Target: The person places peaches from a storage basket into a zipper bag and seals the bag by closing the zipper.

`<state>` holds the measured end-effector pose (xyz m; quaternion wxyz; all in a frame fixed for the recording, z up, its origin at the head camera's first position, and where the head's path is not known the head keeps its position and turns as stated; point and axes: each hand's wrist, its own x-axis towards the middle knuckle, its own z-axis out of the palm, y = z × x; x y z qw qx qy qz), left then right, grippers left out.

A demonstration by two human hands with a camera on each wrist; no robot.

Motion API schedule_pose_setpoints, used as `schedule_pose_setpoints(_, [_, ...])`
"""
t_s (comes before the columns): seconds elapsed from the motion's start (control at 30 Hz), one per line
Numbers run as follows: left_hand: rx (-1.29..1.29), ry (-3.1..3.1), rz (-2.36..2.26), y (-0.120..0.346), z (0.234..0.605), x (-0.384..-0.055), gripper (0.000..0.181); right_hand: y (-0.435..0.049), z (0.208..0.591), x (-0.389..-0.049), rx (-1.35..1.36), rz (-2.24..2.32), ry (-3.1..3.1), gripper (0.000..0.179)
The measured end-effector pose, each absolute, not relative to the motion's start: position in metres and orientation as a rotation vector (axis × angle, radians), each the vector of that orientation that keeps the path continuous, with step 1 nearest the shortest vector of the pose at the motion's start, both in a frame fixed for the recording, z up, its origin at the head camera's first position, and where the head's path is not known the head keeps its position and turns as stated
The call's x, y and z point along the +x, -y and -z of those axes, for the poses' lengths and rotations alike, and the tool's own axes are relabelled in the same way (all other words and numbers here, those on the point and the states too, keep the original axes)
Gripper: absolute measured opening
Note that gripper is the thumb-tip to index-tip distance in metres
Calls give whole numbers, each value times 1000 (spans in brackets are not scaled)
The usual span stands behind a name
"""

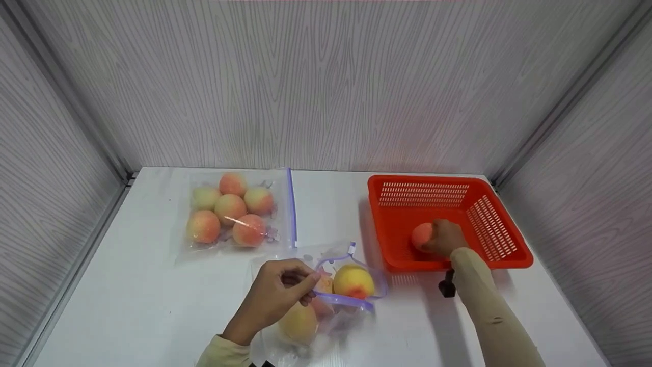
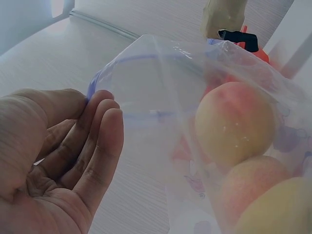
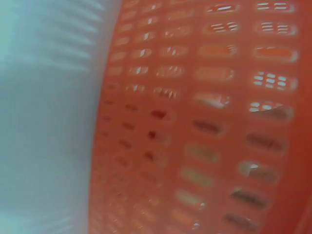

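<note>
My left hand [image 1: 277, 290] pinches the purple zip edge of a clear zip bag [image 1: 344, 300] between thumb and fingertips. The bag's mouth gapes, and several peaches lie inside, a yellow one [image 1: 354, 281] close to the opening. In the left wrist view, the thumb meets the fingertips at the bag's edge, with peaches [image 2: 236, 124] beyond the film. Over at the right, my right hand [image 1: 448, 238] grips a pink peach [image 1: 421, 237] inside the red plastic basket [image 1: 378, 216]. The right wrist view holds only the basket's slotted wall [image 3: 292, 209]; hand and peach are hidden there.
A second zip bag [image 1: 291, 204], flat and filled with several peaches [image 1: 230, 209], lies at the back left of the white table [image 1: 117, 285]. Wood-grain panels [image 1: 326, 86] enclose the table at the back and both sides. The basket stands near the right edge.
</note>
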<state>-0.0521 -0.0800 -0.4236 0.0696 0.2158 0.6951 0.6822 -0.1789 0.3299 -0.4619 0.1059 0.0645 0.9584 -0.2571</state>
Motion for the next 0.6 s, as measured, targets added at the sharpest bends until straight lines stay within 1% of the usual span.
schedule_pose_setpoints(0.1, [658, -2090, -2059, 79, 424, -52, 14, -333, 463, -175, 208, 745, -2813, 68])
schedule_pose_setpoints(0.2, [655, -2098, -2062, 78, 425, -52, 13, -336, 462, -172, 245, 763, -2790, 69])
schedule_pose_setpoints(0.3, [640, -2120, -2054, 77, 424, -52, 13, -336, 459, -165, 285, 845, -2782, 74])
schedule_pose_setpoints(0.4, [616, -2162, -2042, 76, 423, -51, 13, -332, 452, -157, 275, 987, -2804, 80])
schedule_pose_setpoints(0.6, [568, -2242, -2042, 75, 420, -51, 11, -316, 426, -139, 180, 1375, -2819, 81])
